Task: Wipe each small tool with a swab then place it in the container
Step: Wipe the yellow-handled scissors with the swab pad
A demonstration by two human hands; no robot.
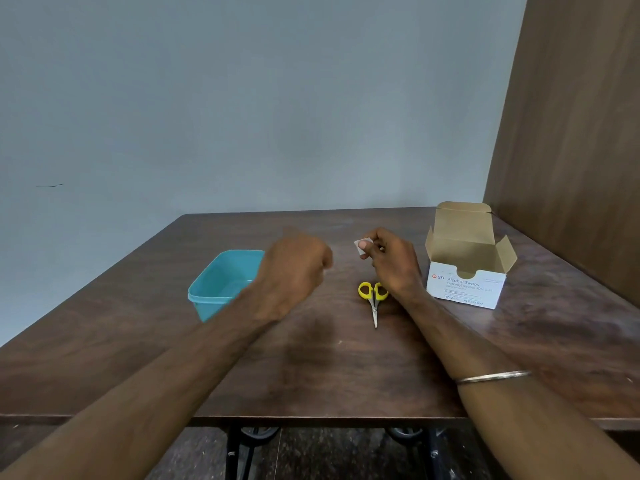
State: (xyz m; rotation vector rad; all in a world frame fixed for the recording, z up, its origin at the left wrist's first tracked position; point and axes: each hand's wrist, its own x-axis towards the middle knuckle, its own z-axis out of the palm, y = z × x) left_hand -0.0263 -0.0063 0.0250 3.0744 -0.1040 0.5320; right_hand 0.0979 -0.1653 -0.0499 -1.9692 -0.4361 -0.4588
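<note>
1. the right hand (391, 263) is raised over the table (311, 358), its fingers curled, pinching a small white swab (362, 245) between thumb and fingertips (363, 244); the swab sticks out on the left of the fingers.
2. the left hand (294, 268) is blurred, held above the table left of the scissors (373, 299). its fingers look loosely curled; whether it holds anything cannot be told.
3. the scissors, with yellow handles, lie flat on the table, blades shut and pointing toward the person. they sit just below the right hand, one handle loop partly hidden by its wrist; no finger touches them.
4. a blue container (221, 282) stands well left of the scissors, partly hidden behind the left hand and wrist. what shows of its inside holds nothing.
5. an open white box (465, 287) marked "alcohol swabs" stands right of the scissors, flaps up.
6. a thin metal bangle (491, 377) circles the right forearm, nearer the person than the scissors.
</note>
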